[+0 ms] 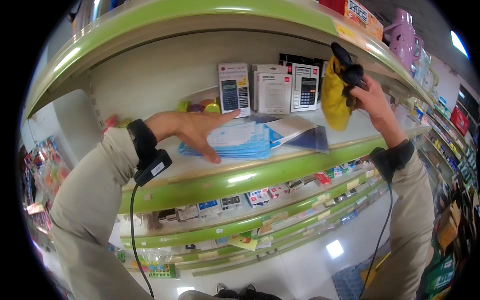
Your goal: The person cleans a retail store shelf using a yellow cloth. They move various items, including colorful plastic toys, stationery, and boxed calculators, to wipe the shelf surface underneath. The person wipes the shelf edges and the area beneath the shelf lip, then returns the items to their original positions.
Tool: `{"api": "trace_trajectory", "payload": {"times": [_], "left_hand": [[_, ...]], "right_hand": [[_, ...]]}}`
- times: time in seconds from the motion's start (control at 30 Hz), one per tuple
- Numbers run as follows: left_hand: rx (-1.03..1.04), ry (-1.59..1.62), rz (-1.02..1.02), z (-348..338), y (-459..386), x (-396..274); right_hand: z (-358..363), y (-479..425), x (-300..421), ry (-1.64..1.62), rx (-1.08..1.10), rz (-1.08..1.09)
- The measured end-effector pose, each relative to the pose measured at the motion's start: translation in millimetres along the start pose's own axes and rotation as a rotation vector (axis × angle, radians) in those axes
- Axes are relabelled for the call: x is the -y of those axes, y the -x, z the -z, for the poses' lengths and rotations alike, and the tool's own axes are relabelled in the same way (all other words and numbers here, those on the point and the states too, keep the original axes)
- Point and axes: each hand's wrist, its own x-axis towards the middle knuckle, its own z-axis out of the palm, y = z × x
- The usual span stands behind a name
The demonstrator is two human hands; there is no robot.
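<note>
My left hand (197,132) spreads its fingers over a stack of flat blue-and-white packets (240,139) on the shelf. The thumb and fingers are apart; whether they touch the stack I cannot tell. At the right, my right hand (371,95) grips a yellow-and-black cloth-like item (334,97) by its black part, above the shelf. Behind the stack stands a boxed scientific calculator (234,92). To its right are white boxes (275,92) and a calculator box (305,88). A pale booklet (294,129) and a dark blue plastic sleeve (309,140) lie beside the stack.
A green-edged upper shelf (210,15) arches overhead. Small round coloured items (200,107) sit behind my left hand. Lower shelves (210,236) carry small boxed goods. At upper right stands a purple thermos jug (404,35). Cables hang from the black bands on both wrists.
</note>
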Motion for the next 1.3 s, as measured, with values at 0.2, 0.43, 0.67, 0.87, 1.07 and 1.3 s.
{"api": "trace_trajectory", "payload": {"times": [0.2,0.43,0.67,0.87,1.07,1.3], "left_hand": [[0.126,0.068,-0.018,-2,-24,11],[0.101,0.093,-0.019,-8,-21,21],[0.053,0.151,-0.066,-18,-13,34],[0.024,0.122,-0.16,-11,-15,30],[-0.015,0.107,-0.163,-16,-11,35],[-0.105,0.009,-0.062,-4,-1,20]], "right_hand": [[79,-26,-97,0.389,0.046,-0.047],[45,-27,-105,0.736,0.226,-0.325],[-57,-33,-25,0.563,0.528,0.064],[-165,-29,2,0.551,0.953,0.197],[-188,-40,6,0.423,1.104,0.014],[-191,-40,26,0.57,1.056,-0.024]]}}
